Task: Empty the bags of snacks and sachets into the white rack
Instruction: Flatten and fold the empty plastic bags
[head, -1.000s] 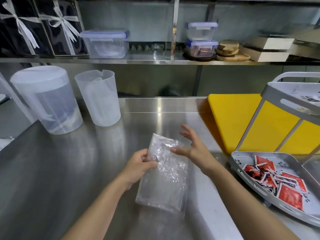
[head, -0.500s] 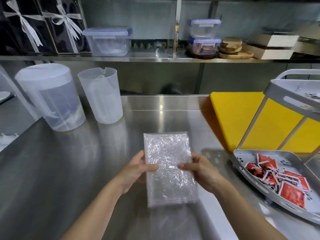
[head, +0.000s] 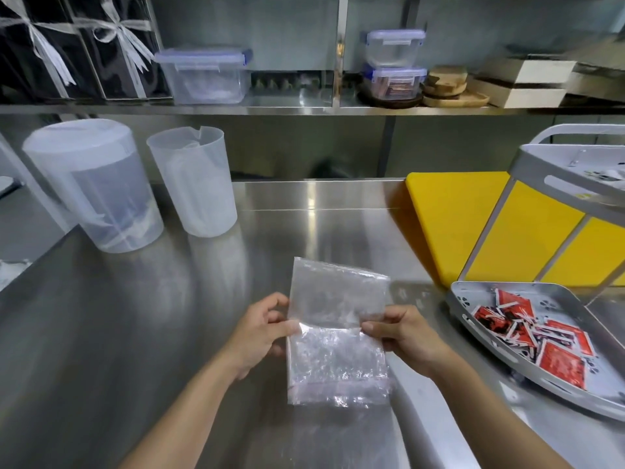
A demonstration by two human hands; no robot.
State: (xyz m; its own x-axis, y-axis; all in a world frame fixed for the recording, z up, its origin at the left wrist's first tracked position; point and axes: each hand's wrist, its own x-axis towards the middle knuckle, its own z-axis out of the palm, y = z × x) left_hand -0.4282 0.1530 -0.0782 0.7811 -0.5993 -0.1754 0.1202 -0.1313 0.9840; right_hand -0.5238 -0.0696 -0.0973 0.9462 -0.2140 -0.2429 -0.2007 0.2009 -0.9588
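An empty clear plastic bag (head: pixel 336 336) is held flat above the steel counter (head: pixel 169 333), with a crease across its middle. My left hand (head: pixel 260 330) pinches its left edge and my right hand (head: pixel 402 336) pinches its right edge, both at the crease. The white rack (head: pixel 527 377) stands at the right. Its lower tray holds several red sachets (head: pixel 534 336). Its upper tray (head: pixel 575 174) is partly cut off by the frame edge.
A yellow cutting board (head: pixel 449 218) lies behind the rack. A lidded clear jug (head: pixel 94 184) and an open measuring jug (head: pixel 194 181) stand at the back left. The shelf above carries plastic containers (head: pixel 206 76), dark gift boxes (head: pixel 67 45) and wooden boards (head: pixel 449 89).
The crumpled bag was flattened and turned upright between both hands. Now its upper half is bending over at a crease where the thumbs press.
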